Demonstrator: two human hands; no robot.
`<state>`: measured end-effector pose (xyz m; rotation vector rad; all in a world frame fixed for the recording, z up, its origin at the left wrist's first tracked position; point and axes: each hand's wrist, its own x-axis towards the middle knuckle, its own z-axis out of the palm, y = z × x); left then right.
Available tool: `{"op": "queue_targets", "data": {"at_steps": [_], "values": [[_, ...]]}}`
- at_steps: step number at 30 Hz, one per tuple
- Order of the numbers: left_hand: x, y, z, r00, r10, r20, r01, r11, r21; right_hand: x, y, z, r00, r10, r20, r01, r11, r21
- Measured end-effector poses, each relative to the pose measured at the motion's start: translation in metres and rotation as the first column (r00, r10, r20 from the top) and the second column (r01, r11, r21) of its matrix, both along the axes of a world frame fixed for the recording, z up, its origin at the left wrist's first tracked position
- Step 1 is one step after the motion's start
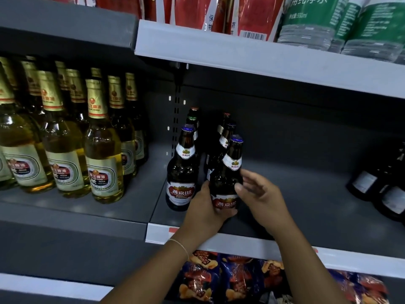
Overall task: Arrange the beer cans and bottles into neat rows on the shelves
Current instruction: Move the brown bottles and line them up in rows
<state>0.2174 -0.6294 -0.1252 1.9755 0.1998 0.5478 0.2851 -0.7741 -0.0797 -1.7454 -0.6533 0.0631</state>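
My left hand (205, 212) grips the brown bottle (226, 181) low on its label; my right hand (260, 198) hovers loose-fingered just right of it, thumb near the glass.

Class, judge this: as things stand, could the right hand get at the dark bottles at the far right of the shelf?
Probably yes. The right hand holds nothing, and bare shelf lies between it and the dark bottles, with nothing in the way.
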Motion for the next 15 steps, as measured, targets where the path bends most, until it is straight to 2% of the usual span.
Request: {"op": "queue_targets", "data": {"at_steps": [4,6,15], "values": [[-0.012,0.000,-0.007,0.999,0.047,0.002,-0.047,0.985,0.168,-0.001,-0.003,-0.024,0.994,0.102,-0.034,-0.103,0.994,-0.033],[-0.019,0.000,-0.006,0.997,0.076,0.015,-0.078,0.973,0.219,-0.003,0.001,-0.031,0.995,0.098,-0.021,-0.099,0.995,-0.031],[-0.028,-0.002,-0.007,0.993,0.111,0.044,-0.117,0.974,0.193,-0.006,0.018,-0.047,1.000,-0.003,-0.018,0.004,1.000,0.028]]}}
